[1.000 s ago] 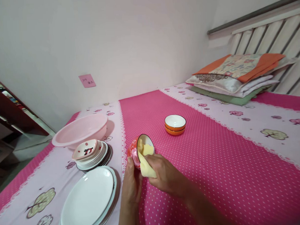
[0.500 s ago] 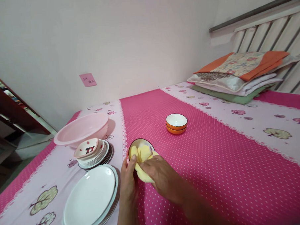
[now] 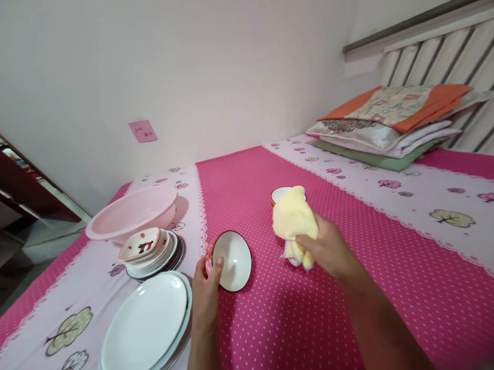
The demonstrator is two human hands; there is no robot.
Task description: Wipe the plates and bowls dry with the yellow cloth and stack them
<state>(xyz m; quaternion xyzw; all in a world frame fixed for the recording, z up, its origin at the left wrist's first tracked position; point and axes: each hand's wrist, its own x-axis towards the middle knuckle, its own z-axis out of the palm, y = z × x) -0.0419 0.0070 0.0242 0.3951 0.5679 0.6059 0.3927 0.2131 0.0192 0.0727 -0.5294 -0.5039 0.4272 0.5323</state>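
Note:
My left hand (image 3: 207, 282) is closed on the left rim of a bowl (image 3: 235, 260), thumb inside. The bowl is white within, dark-rimmed, reddish outside, and tilted so its inside faces me. To the right, my right hand (image 3: 325, 247) grips a bunched yellow cloth (image 3: 293, 218), held up and apart from the bowl. Behind the cloth, partly hidden, orange bowls (image 3: 280, 194) with white insides stand stacked on the pink dotted bedspread.
At the left are a stack of large white plates (image 3: 144, 326), a pile of small dishes (image 3: 141, 245) and a pink basin (image 3: 129, 217). Folded bedding and cushions (image 3: 391, 124) lie at the back right beside a radiator (image 3: 463, 66). A pink note (image 3: 143, 131) is on the wall.
My right hand has drawn the yellow cloth out of the bowl and moved it up and to the right, in front of the orange bowls. The left hand still holds its bowl.

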